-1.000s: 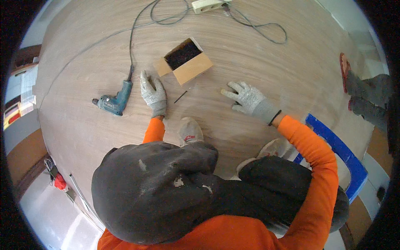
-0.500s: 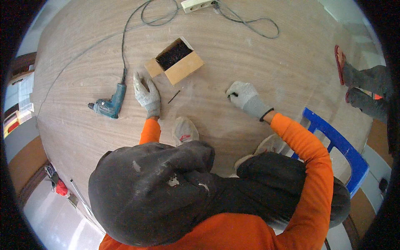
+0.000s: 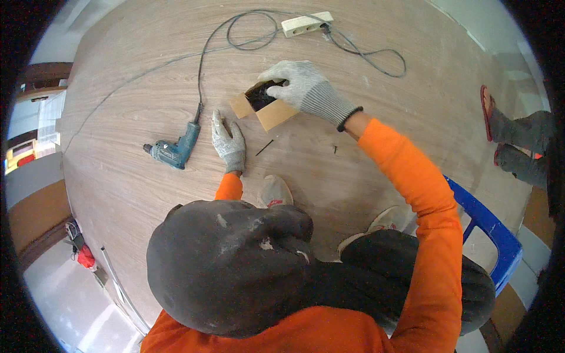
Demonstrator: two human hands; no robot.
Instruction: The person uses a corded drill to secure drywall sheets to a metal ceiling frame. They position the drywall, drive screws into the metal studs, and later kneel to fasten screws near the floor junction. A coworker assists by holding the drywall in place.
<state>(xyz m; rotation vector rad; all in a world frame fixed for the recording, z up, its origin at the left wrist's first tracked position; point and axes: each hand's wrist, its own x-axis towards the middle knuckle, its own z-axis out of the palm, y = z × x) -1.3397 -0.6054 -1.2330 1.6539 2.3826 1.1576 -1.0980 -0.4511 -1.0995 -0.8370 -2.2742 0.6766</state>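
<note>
Wood-grain floor panel (image 3: 365, 176) fills most of the frame, with a person in an orange top crouched over it at the bottom centre. Right hand (image 3: 300, 85), in a grey knit glove, is at upper centre with its fingers curled down into a small open cardboard box (image 3: 268, 106) of dark screws; fingertips are hidden inside the box, so cannot tell whether they are pinched on anything. Left hand (image 3: 228, 141), also gloved, lies flat on the panel with fingers spread, holding nothing, just left of and below the box. Blue power drill (image 3: 173, 150) lies on its side near the left hand, to its left, not touching; its cord runs up to a white power strip (image 3: 306, 23) at the top of the frame. One loose dark screw (image 3: 264, 147) lies on the panel just right of the left hand, below the box. Blue plastic stool (image 3: 491, 235) sits at the right edge, and another person's feet in red sandals (image 3: 488, 109) are at the upper right.
</note>
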